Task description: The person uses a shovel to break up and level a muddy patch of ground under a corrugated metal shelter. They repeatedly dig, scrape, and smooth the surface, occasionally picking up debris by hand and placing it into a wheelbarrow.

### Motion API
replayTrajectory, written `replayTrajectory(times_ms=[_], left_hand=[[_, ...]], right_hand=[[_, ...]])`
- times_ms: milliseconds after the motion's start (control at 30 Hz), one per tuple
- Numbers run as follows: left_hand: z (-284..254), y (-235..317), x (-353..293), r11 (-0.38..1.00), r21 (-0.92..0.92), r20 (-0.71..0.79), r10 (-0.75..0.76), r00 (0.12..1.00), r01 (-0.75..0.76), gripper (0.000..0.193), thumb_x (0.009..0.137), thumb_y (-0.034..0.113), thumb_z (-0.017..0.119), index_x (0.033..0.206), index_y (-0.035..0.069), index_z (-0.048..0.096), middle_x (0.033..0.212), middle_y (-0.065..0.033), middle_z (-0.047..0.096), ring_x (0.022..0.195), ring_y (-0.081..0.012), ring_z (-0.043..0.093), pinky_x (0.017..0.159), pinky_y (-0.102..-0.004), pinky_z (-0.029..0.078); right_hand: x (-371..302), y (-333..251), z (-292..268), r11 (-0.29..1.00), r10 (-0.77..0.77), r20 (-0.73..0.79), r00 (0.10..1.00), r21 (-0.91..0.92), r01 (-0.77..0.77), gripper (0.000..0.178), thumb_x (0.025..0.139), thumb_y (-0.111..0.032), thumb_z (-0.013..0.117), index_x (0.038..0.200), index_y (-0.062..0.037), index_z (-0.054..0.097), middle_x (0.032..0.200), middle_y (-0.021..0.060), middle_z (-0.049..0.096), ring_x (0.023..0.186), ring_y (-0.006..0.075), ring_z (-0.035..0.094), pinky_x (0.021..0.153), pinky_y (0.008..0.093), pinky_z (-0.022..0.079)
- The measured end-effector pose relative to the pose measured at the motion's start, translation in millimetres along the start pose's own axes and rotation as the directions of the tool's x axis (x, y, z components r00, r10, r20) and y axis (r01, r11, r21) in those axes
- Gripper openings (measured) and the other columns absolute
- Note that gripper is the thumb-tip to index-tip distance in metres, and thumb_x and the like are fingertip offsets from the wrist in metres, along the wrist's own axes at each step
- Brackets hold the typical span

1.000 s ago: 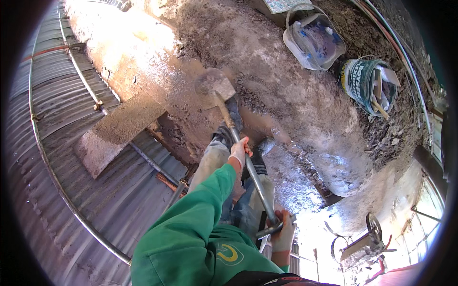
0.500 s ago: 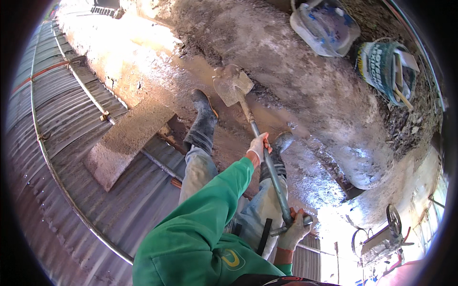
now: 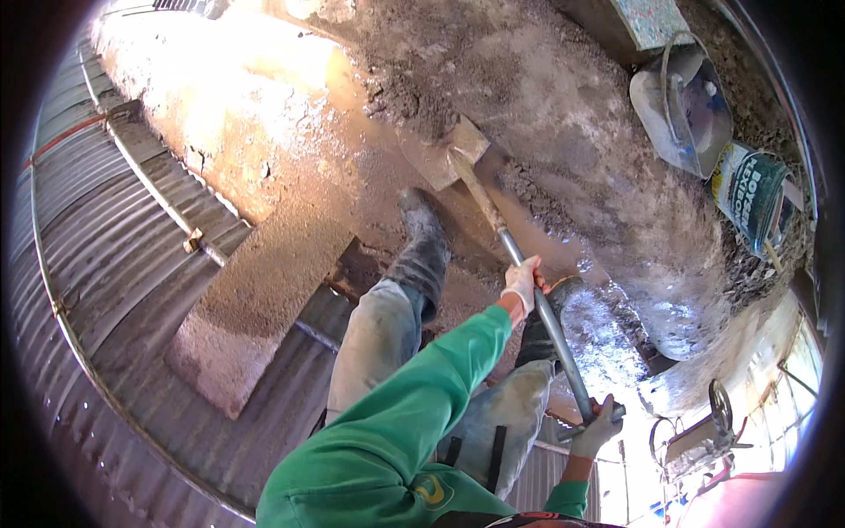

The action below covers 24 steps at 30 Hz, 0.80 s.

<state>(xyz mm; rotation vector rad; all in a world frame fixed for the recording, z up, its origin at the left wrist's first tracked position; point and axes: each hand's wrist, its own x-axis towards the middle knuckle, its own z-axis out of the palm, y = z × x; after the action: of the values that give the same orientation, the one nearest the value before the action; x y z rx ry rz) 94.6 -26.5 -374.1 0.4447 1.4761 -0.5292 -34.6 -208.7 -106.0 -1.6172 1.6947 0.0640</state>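
Note:
A long-handled shovel [image 3: 561, 343] slants across the view, its mud-smeared blade [image 3: 444, 158] low in the wet trench against a clump of dark mud [image 3: 415, 104]. My left hand [image 3: 524, 283], in a light glove, is wrapped round the middle of the shaft. At the top end, my gloved right hand [image 3: 600, 429] grips the crosswise handle, fingers closed over it. My left boot [image 3: 421, 238] stands in the mud close to the blade. The other boot [image 3: 563, 299] is partly hidden behind the shaft and my left hand.
A mud-coated board [image 3: 264, 299] lies over corrugated metal sheeting [image 3: 97, 334] on the left, beside a long pipe [image 3: 154, 189]. At the upper right are a dirty white bucket [image 3: 682, 114] and a green-and-white bucket [image 3: 753, 198]. A wheelbarrow [image 3: 700, 440] stands at the lower right.
The shovel, both hands and my left boot have shifted right in view. The blade now meets a clump of mud at its tip. The buckets also appear farther right as the view has turned.

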Motion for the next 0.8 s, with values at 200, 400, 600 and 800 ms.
replayTrajectory(times_ms=[200, 400, 600, 800], left_hand=[[-34, 31, -27, 0.984, -0.083, 0.206, -0.137, 0.969, 0.157, 0.029, 0.094, 0.022, 0.073, 0.084, 0.016, 0.047, 0.064, 0.0018, 0.047, 0.049, -0.0129, 0.046, 0.047, -0.0352, 0.045], [-66, 63, -44, 0.976, -0.099, 0.182, -0.172, 0.968, 0.192, 0.027, 0.093, 0.022, 0.073, 0.083, 0.016, 0.049, 0.062, 0.0016, 0.046, 0.046, -0.0145, 0.046, 0.043, -0.0365, 0.044], [-75, 121, -44, 0.993, 0.117, -0.185, 0.022, 0.982, 0.0, 0.023, 0.088, 0.018, 0.074, 0.082, 0.01, 0.053, 0.066, -0.0039, 0.051, 0.048, -0.0176, 0.048, 0.042, -0.0388, 0.046], [-79, 97, -82, 0.979, 0.16, -0.224, -0.086, 0.971, 0.123, 0.023, 0.088, 0.017, 0.074, 0.087, 0.011, 0.052, 0.068, -0.0035, 0.05, 0.05, -0.0178, 0.05, 0.044, -0.0407, 0.047]], right_hand=[[-87, -5, -1, 0.981, -0.117, -0.035, 0.992, -0.162, 0.11, 0.02, 0.102, -0.016, 0.068, 0.088, -0.0051, 0.057, 0.074, 0.0027, 0.057, 0.067, 0.0158, 0.062, 0.067, 0.0321, 0.054], [-138, 8, 16, 0.98, -0.197, -0.019, 0.98, -0.017, 0.197, 0.019, 0.102, -0.015, 0.066, 0.092, -0.0018, 0.058, 0.073, 0.0045, 0.057, 0.067, 0.0164, 0.062, 0.065, 0.0326, 0.054], [-137, 10, 45, 0.983, 0.169, 0.056, 0.984, 0.057, -0.172, 0.019, 0.098, -0.011, 0.069, 0.083, -0.0092, 0.058, 0.073, 0.0003, 0.055, 0.064, 0.0132, 0.055, 0.064, 0.0321, 0.053], [-164, 4, 8, 0.978, 0.203, -0.093, 0.975, -0.025, -0.206, 0.023, 0.1, -0.016, 0.069, 0.081, -0.0121, 0.056, 0.07, -0.0023, 0.05, 0.062, 0.0093, 0.05, 0.057, 0.0286, 0.044]])
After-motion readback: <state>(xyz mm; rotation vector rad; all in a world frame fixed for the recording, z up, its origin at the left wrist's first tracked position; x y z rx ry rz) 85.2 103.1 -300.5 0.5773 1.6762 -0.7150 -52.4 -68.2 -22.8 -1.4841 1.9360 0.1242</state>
